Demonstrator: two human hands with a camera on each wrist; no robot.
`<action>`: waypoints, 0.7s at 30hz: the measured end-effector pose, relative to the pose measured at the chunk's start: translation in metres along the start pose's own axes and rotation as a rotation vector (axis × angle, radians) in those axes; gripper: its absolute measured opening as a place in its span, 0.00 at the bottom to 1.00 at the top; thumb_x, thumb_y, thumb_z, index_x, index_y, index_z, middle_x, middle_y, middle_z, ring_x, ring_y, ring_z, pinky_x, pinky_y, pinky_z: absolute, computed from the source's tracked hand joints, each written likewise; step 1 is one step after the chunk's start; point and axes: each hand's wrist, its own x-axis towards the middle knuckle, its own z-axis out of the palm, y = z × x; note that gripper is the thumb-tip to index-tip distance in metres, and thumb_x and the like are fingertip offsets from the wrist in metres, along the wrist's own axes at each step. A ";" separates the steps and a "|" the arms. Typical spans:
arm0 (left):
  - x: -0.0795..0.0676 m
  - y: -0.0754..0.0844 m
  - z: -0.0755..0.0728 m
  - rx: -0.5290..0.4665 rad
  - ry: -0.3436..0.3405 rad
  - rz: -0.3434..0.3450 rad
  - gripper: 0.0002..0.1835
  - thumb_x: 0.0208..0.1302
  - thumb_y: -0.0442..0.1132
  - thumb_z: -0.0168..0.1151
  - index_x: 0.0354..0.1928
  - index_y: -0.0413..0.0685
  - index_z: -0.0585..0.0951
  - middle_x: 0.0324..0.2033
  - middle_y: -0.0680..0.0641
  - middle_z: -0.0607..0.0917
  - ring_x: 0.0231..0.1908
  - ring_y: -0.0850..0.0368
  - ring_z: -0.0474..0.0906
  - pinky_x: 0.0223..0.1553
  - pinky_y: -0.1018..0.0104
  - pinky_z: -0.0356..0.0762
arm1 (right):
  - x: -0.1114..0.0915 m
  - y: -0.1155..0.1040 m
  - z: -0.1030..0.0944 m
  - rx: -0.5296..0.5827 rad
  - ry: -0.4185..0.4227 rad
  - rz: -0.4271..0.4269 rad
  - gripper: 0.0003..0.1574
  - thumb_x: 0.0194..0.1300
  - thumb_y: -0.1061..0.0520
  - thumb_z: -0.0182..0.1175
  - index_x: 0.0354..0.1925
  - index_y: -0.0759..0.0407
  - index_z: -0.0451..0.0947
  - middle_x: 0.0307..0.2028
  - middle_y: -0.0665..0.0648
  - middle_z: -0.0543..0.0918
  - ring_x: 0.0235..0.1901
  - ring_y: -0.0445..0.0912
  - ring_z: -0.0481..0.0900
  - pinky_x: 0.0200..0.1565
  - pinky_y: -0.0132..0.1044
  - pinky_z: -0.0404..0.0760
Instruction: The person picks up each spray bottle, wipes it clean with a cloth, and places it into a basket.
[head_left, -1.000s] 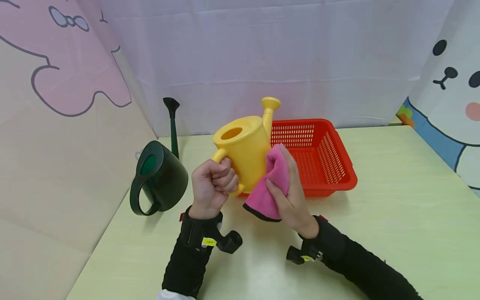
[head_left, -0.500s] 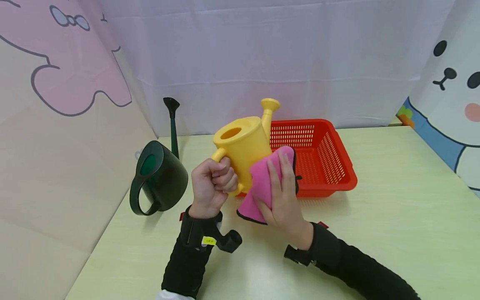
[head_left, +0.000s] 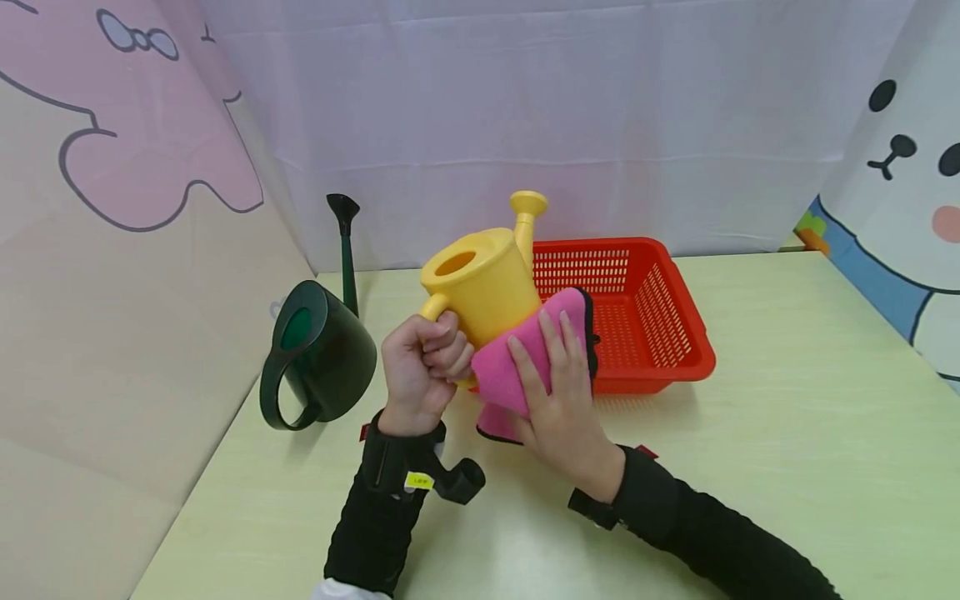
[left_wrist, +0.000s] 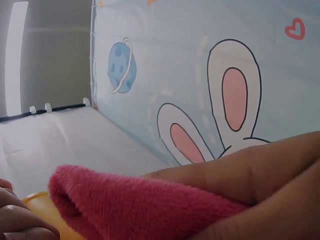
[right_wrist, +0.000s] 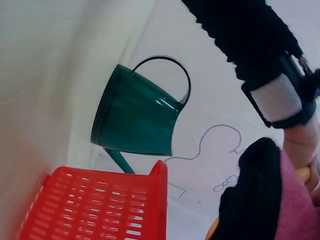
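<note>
My left hand (head_left: 426, 375) grips the handle of a yellow watering can (head_left: 491, 292), which is tilted and raised off the table, its spout pointing up and away. With fingers spread and fairly straight, my right hand (head_left: 558, 408) presses a pink cloth (head_left: 506, 375) with black edging against the can's lower right side. Part of the can's body and base is hidden under the cloth. In the left wrist view the cloth (left_wrist: 135, 205) covers most of the can, with right-hand fingers along it. The right wrist view shows the cloth (right_wrist: 297, 210) at its lower right.
A dark green watering can (head_left: 330, 367) stands at the left of the table, its long spout upward. Behind the hands sits a red perforated basket (head_left: 675, 333), partly covered by the yellow can and cloth. Curtains hang behind and at both sides.
The right hand has gone from pinching the bunched cloth to pressing it spread out on the can. The cloth now covers more of the can's lower body. The yellow can has shifted slightly left.
</note>
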 end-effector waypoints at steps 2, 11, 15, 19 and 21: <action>0.000 0.000 -0.001 0.002 -0.021 0.003 0.17 0.55 0.33 0.25 0.11 0.52 0.55 0.07 0.55 0.52 0.07 0.62 0.50 0.12 0.69 0.39 | 0.003 0.004 -0.003 0.087 -0.016 0.050 0.38 0.62 0.45 0.45 0.65 0.61 0.50 0.62 0.71 0.53 0.62 0.63 0.51 0.54 0.62 0.64; -0.005 0.002 0.000 -0.014 -0.090 -0.001 0.17 0.54 0.33 0.22 0.12 0.52 0.56 0.08 0.54 0.53 0.08 0.60 0.50 0.12 0.66 0.39 | 0.024 0.024 -0.027 0.807 -0.194 0.462 0.35 0.59 0.65 0.47 0.64 0.57 0.50 0.57 0.57 0.61 0.54 0.49 0.60 0.53 0.38 0.69; -0.006 0.002 0.000 -0.028 -0.116 -0.005 0.17 0.54 0.32 0.20 0.12 0.51 0.55 0.08 0.54 0.53 0.08 0.60 0.49 0.12 0.67 0.39 | 0.028 0.027 -0.033 0.945 -0.231 0.595 0.32 0.62 0.64 0.43 0.64 0.57 0.50 0.56 0.55 0.62 0.50 0.49 0.65 0.47 0.29 0.72; -0.005 0.002 -0.002 -0.032 -0.108 -0.011 0.17 0.54 0.33 0.21 0.12 0.51 0.55 0.08 0.53 0.53 0.08 0.60 0.49 0.12 0.67 0.39 | 0.027 0.025 -0.031 0.857 -0.218 0.515 0.33 0.60 0.64 0.46 0.63 0.57 0.51 0.55 0.55 0.63 0.51 0.48 0.64 0.50 0.32 0.70; -0.005 0.001 -0.003 -0.027 -0.095 -0.015 0.17 0.55 0.33 0.21 0.12 0.51 0.55 0.08 0.54 0.53 0.08 0.59 0.49 0.12 0.67 0.39 | 0.025 0.022 -0.029 0.719 -0.196 0.404 0.35 0.58 0.63 0.49 0.64 0.57 0.52 0.57 0.57 0.62 0.54 0.48 0.61 0.54 0.39 0.69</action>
